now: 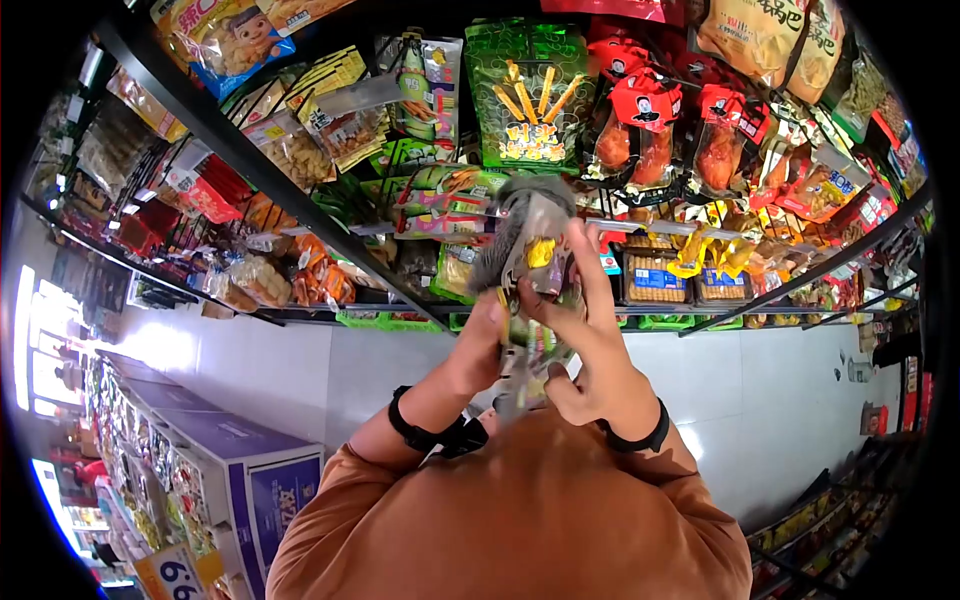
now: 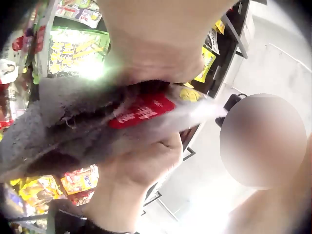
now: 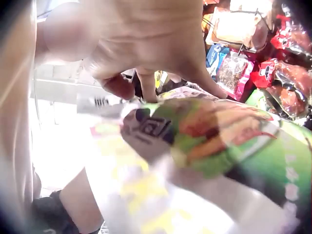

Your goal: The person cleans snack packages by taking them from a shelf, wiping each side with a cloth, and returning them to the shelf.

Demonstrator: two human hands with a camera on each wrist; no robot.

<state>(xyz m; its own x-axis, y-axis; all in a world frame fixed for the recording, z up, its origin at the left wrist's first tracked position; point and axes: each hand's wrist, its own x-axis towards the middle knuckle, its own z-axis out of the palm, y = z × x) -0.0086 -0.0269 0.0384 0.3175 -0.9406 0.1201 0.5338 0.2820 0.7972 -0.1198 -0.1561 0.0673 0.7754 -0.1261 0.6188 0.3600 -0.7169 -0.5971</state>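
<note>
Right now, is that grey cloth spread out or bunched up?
Bunched up: the grey cloth lies in rumpled folds against the packet.

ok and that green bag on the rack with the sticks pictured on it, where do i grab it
Probably pinch the lower edge of the green bag from the person's side: its broad face turns outward there, while red pouches crowd in on its right.
</note>
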